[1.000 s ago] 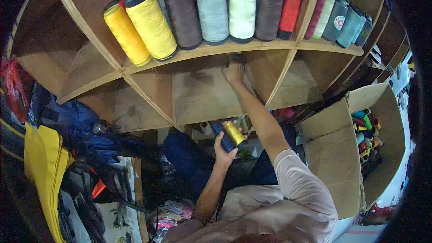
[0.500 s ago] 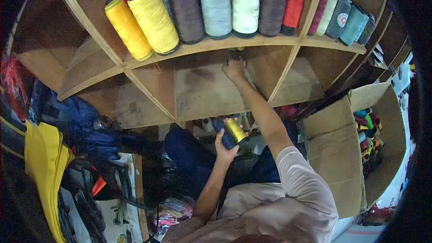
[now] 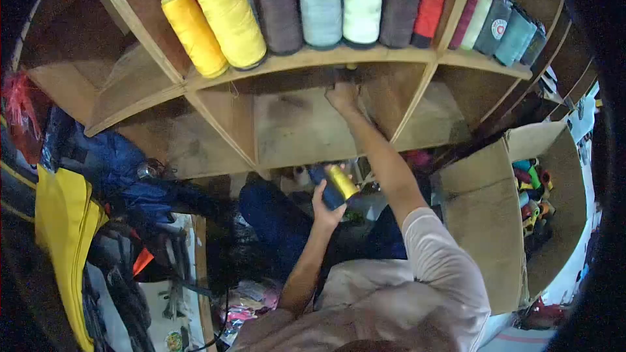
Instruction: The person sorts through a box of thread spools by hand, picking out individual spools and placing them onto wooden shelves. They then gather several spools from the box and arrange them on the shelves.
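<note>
My left hand (image 3: 326, 207) is closed around two thread spools held side by side, a shiny gold-yellow spool (image 3: 342, 182) and a dark blue spool (image 3: 330, 190). They are low in front of my body, just under the lower shelf's front edge. My right hand (image 3: 343, 96) reaches deep into the middle lower compartment (image 3: 293, 127), its fingers curled at a dark object (image 3: 342, 75) in the shadow at the back. I cannot tell what that object is. Above, large thread cones stand in a row, among them a yellow cone (image 3: 231, 19) and a red cone (image 3: 430, 8).
An open cardboard box (image 3: 482, 221) with several small coloured spools (image 3: 536, 202) stands at the right. Wooden dividers (image 3: 412, 104) split the shelf. Yellow folded cloth (image 3: 62, 234) and dark blue fabric (image 3: 124, 169) hang or lie at the left.
The view has shifted slightly, so the upper cones sit a little higher and further right. My left hand has moved slightly, still with both spools. My right hand stays at the compartment's back.
</note>
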Tool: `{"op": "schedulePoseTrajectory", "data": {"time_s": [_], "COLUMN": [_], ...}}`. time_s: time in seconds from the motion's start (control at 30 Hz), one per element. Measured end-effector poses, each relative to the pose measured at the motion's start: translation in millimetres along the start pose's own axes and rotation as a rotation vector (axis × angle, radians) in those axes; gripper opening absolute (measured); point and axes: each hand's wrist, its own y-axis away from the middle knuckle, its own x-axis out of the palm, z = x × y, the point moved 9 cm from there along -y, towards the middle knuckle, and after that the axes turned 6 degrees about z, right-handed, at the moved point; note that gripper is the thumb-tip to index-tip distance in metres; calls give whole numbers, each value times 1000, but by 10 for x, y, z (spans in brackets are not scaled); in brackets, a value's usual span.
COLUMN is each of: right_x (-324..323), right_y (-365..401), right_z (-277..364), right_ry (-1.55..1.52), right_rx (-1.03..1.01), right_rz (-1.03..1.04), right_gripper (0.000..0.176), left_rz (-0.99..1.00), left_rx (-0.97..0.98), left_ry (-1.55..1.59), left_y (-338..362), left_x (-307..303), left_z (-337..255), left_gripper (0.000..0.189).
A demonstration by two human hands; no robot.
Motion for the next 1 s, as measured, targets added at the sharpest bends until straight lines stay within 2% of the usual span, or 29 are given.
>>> {"op": "schedulePoseTrajectory", "data": {"time_s": [0.03,0.07,0.1,0.17,0.2,0.27,0.37,0.43,0.5,0.53,0.6,0.63,0.7,0.77,0.83,0.9,1.0], "right_x": [-58,141,177,-56,-158,-514,-1049,-1088,-1018,-1008,-866,-875,-866,-833,-713,-695,-741], "right_y": [81,-1,60,268,352,803,1590,1945,2245,2367,2607,2648,2720,2670,2715,2660,2415], "right_z": [18,-99,-112,-46,-24,246,450,359,237,185,140,157,182,146,192,179,243], "right_ry": [-3,-115,-201,-364,-352,-471,-476,-434,-429,-427,-546,-545,-601,-598,-827,-825,-991], "right_rx": [-42,21,14,-150,-161,-405,-259,-199,-191,-187,-121,-121,-50,-118,106,153,145], "right_rz": [-113,192,241,35,48,56,320,417,500,506,698,696,734,670,958,968,900], "right_gripper": [61,52,45,38,38,31,26,25,29,29,44,44,57,52,56,57,57], "left_rz": [-1,-21,-42,27,72,55,42,-47,-86,18,172,174,148,123,137,172,111], "left_rx": [-2,2,6,-13,2,21,48,35,44,74,138,137,155,156,177,193,163], "left_ry": [-16,-23,-26,11,-33,-38,-48,-151,-98,-99,-153,-152,-131,-156,-196,-246,109], "left_y": [17,13,1,-33,-57,-43,26,54,39,19,33,47,93,126,134,136,143], "left_x": [-45,-92,-138,-96,-48,13,89,-28,-83,52,222,214,193,200,255,309,205], "left_z": [-8,-14,-18,-2,-18,-16,-52,-64,-75,-113,-194,-204,-237,-244,-279,-317,-361], "left_gripper": [43,43,42,43,44,45,46,41,41,42,48,48,52,54,56,58,53]}}
